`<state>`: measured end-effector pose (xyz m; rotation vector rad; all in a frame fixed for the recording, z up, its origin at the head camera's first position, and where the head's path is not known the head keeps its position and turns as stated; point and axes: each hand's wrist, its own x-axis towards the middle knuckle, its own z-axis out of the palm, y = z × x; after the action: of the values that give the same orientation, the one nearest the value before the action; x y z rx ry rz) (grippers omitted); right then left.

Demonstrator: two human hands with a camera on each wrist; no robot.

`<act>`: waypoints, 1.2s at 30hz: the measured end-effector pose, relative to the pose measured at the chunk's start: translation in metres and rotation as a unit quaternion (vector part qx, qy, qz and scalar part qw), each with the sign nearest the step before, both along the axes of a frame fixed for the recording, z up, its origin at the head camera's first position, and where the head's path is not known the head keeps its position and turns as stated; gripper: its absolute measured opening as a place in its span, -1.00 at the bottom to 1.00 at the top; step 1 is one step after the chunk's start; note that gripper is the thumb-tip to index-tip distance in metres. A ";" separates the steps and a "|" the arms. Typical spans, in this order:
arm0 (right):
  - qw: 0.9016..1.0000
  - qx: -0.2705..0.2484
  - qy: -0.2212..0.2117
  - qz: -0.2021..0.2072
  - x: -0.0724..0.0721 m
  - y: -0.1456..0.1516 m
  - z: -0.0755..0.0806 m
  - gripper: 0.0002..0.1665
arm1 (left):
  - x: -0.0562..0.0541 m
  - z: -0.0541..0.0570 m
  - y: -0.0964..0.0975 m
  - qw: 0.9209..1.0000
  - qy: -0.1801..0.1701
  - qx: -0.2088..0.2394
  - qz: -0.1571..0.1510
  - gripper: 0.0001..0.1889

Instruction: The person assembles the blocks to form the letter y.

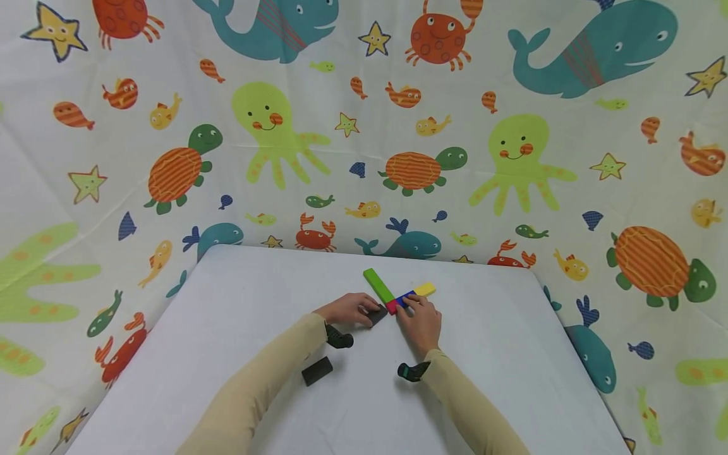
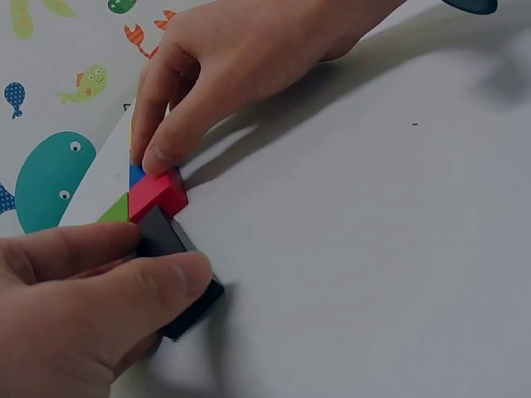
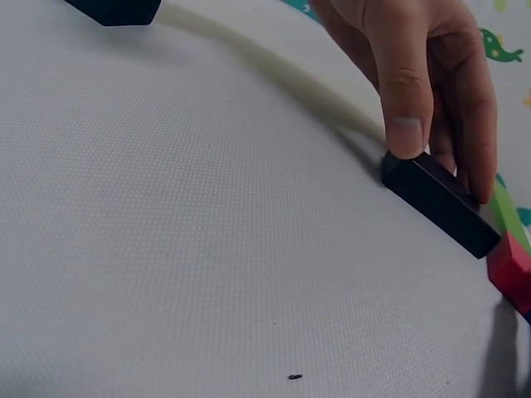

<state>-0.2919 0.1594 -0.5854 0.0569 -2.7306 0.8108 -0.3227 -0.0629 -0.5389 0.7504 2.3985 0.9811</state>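
My left hand [image 1: 354, 309] pinches a black block [image 1: 378, 315] between thumb and fingers. One end of this block [image 2: 184, 269] is close against the red block [image 2: 158, 197]; whether they touch I cannot tell. The right hand [image 1: 422, 321] pinches a blue block [image 1: 406, 298], its thumb near the red block [image 1: 391, 308]. Past the blue one a yellow block [image 1: 425, 289] continues the row. A long green block [image 1: 378, 284] runs back and left from the red one. The right wrist view shows the left hand [image 3: 415, 91] on the black block; the right hand is out of that view.
Another black block [image 1: 316, 371] lies on the white table [image 1: 500, 354], nearer me, below the left wrist. Each wrist wears a dark strapped device [image 1: 339, 339]. A cloth printed with sea animals [image 1: 352, 151] hangs behind the table and at its sides.
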 end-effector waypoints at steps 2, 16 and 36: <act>1.000 0.000 0.003 0.001 0.000 0.000 -0.001 -0.52 | 0.000 0.000 0.001 1.000 0.003 -0.002 0.002 -0.59; 1.000 -0.002 -0.001 -0.001 0.001 0.000 -0.002 -0.52 | -0.008 -0.003 0.005 0.999 0.016 -0.030 -0.018 -0.62; 1.000 -0.022 0.001 -0.006 -0.001 0.000 -0.004 -0.52 | -0.008 -0.001 0.009 0.999 0.004 -0.036 -0.002 -0.59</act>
<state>-0.2930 0.1598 -0.5890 0.0317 -2.7081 0.8666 -0.3306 -0.0537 -0.5395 0.7327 2.4241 0.8861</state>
